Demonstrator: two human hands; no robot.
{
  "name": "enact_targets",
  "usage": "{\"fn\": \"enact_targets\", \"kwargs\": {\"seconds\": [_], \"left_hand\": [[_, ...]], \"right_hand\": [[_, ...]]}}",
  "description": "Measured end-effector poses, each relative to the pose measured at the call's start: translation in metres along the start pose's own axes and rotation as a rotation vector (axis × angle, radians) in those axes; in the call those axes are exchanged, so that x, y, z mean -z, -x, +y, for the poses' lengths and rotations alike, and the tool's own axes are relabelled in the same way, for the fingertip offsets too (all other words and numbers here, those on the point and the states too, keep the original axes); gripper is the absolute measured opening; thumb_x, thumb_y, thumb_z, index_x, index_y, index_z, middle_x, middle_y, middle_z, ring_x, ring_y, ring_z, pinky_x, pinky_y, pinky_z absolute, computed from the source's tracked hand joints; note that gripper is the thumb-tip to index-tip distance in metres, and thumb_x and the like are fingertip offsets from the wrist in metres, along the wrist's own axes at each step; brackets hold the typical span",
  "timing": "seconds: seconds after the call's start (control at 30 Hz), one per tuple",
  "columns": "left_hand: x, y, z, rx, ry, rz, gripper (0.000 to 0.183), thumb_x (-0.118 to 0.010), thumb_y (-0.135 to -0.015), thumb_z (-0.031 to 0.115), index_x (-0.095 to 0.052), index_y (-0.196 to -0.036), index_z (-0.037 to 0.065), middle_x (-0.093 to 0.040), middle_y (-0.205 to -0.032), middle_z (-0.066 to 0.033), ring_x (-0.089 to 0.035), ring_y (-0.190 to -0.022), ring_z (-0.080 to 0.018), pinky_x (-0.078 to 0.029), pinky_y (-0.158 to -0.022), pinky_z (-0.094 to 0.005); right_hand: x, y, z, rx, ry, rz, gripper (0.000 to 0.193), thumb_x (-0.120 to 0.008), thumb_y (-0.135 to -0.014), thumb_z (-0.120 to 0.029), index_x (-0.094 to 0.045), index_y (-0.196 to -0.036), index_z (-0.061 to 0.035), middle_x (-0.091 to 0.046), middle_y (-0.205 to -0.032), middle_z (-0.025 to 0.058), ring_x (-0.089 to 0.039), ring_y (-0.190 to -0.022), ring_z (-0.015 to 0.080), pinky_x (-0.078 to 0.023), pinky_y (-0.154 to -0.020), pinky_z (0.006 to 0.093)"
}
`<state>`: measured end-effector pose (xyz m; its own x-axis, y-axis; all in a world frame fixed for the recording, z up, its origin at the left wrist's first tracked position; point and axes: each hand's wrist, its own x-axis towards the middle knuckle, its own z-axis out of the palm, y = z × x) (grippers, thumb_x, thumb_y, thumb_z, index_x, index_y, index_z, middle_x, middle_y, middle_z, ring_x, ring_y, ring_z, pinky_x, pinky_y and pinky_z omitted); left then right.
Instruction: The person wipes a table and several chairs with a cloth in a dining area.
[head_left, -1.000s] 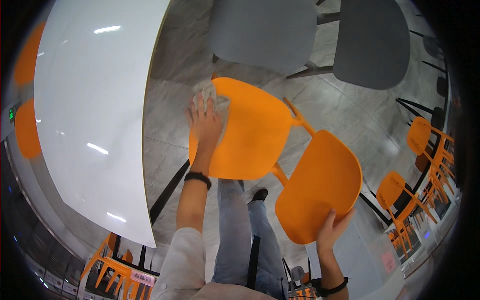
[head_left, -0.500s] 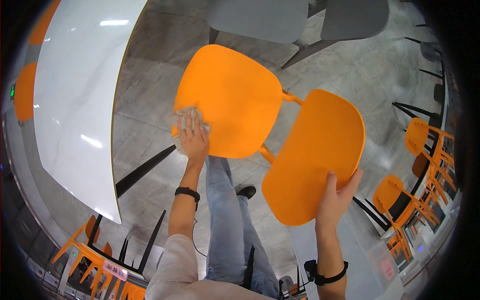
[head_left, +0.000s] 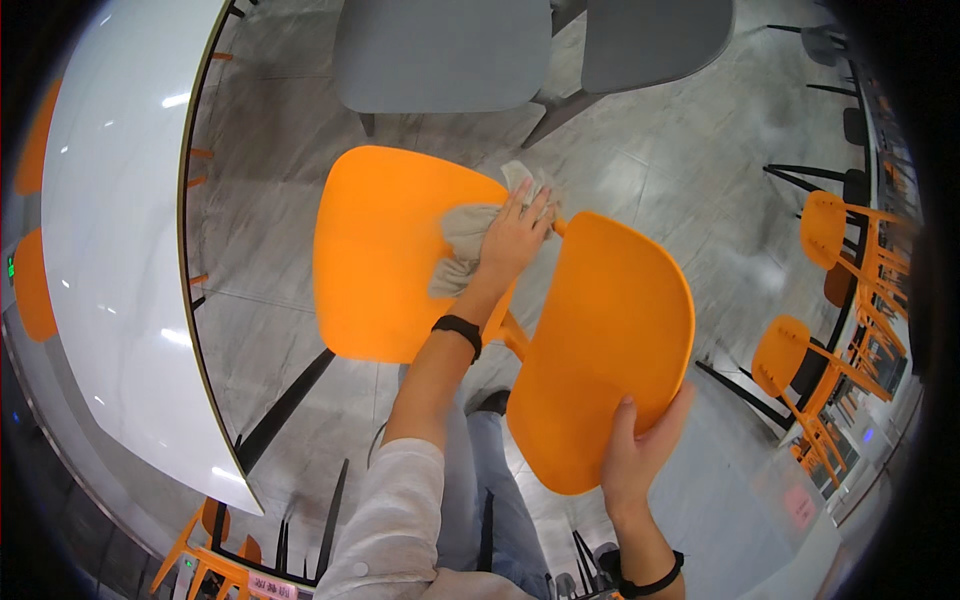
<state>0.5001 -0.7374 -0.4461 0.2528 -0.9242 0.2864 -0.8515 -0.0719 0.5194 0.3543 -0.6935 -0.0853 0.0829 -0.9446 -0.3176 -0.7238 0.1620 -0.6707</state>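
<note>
An orange chair (head_left: 375, 260) stands before me, its seat on the left and its backrest (head_left: 610, 340) on the right. My left hand (head_left: 515, 235) presses a crumpled beige cloth (head_left: 468, 232) against the seat's right edge, close to the joint with the backrest. Its fingers stretch over the cloth, which bunches on both sides of them. The backrest's near right edge is gripped by my right hand (head_left: 640, 450), thumb on the face toward the seat and fingers hidden behind.
A long white table (head_left: 125, 250) runs along the left, orange chairs beyond it. Grey chairs (head_left: 445, 55) stand at the far side. More orange chairs (head_left: 785, 355) line the right. A pale grey surface (head_left: 710, 510) lies at the lower right.
My left hand has carried the cloth from the seat's near left corner across to its right edge. My right hand keeps its grip on the backrest. The whole view has shifted slightly.
</note>
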Motion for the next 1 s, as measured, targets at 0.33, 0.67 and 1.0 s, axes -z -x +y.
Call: {"fn": "enact_targets", "kwargs": {"seconds": [0.33, 0.67, 1.0], "left_hand": [[0.145, 0.217, 0.000, 0.012, 0.007, -0.413, 0.041, -0.068, -0.093, 0.029, -0.072, -0.132, 0.017, -0.054, -0.157, -0.0027, -0.037, -0.154, -0.0390, -0.029, -0.123, -0.0661], [0.158, 0.179, -0.103, 0.288, -0.245, -0.165, 0.042, -0.060, -0.099, 0.026, -0.067, -0.139, 0.013, -0.047, -0.164, -0.0100, -0.033, -0.155, -0.0437, -0.021, -0.126, -0.0644], [0.053, 0.064, -0.045, 0.049, -0.497, 0.003, 0.050, -0.061, -0.096, 0.029, -0.065, -0.140, 0.004, -0.046, -0.162, -0.0196, -0.034, -0.153, -0.0435, -0.027, -0.127, -0.0572]], "right_hand": [[0.000, 0.003, 0.002, 0.069, -0.003, 0.018, 0.035, -0.055, -0.091, 0.003, -0.049, -0.125, 0.0029, -0.063, -0.108, 0.0139, -0.061, -0.102, 0.0220, -0.049, -0.094, 0.0356], [-0.005, 0.004, 0.002, 0.088, 0.046, 0.059, 0.034, -0.054, -0.092, 0.000, -0.050, -0.126, 0.0021, -0.063, -0.111, 0.0139, -0.060, -0.106, 0.0226, -0.047, -0.098, 0.0357], [-0.006, 0.003, -0.006, 0.042, -0.018, 0.090, 0.032, -0.054, -0.090, 0.004, -0.054, -0.122, 0.0023, -0.064, -0.109, 0.0159, -0.063, -0.103, 0.0244, -0.049, -0.094, 0.0351]]}}
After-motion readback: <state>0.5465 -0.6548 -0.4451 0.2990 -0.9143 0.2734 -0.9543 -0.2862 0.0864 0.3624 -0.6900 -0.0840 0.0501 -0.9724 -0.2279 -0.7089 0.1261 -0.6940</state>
